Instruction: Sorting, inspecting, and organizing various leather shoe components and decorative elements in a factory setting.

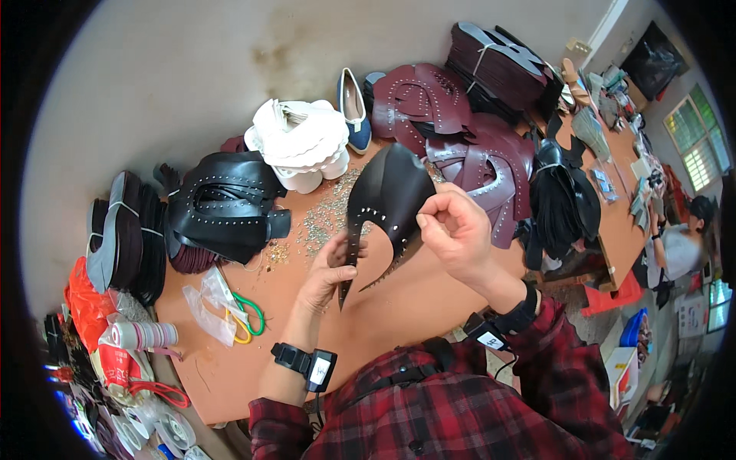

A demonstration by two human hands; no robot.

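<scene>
A black leather shoe upper [389,182] with a line of silver studs along its inner curve is held up over the table. My left hand [326,280] grips one of its long ends between thumb and fingers. At the upper's right edge, my right hand [462,232] is closed in a pinch; whatever lies between those fingertips is too small to make out. Behind the upper, loose silver studs [320,222] are scattered on the brown tabletop [360,337], with a few gold ones [277,251] to their left.
Scissors with green and yellow handles [255,316] lie by a clear plastic bag [208,308] at left. Around the back stand stacks of black uppers [230,201], white pieces [295,138], maroon uppers [422,100] and a blue flat shoe [357,136]. Another person [682,249] is at far right.
</scene>
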